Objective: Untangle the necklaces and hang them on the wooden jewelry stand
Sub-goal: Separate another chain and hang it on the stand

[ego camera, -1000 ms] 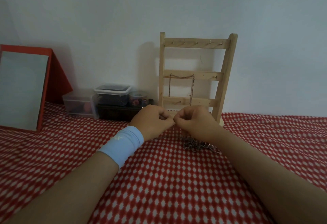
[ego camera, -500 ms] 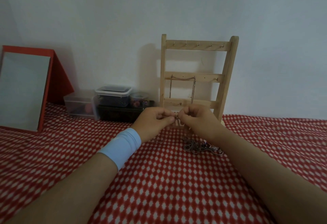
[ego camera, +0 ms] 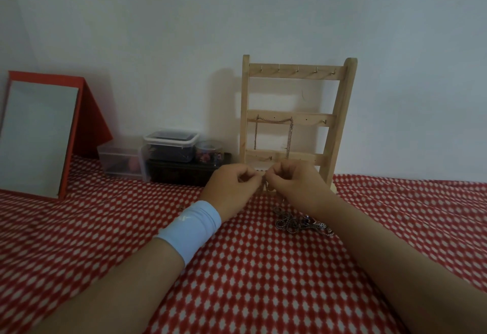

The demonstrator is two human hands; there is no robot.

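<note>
Left hand (ego camera: 232, 186) and right hand (ego camera: 292, 183) both pinch one chain (ego camera: 266, 187) right in front of the wooden jewelry stand (ego camera: 340, 112). They've barely moved, just a little loop dangling now, so I'd say the tangle (ego camera: 300, 224) isn't freed yet.

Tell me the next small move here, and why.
Probably ease the pinched chain apart with small pulls: the left hand and right hand pinch it close together, and it seems to trail down into the tangled pile on the cloth. Only one necklace hangs on the stand.
</note>
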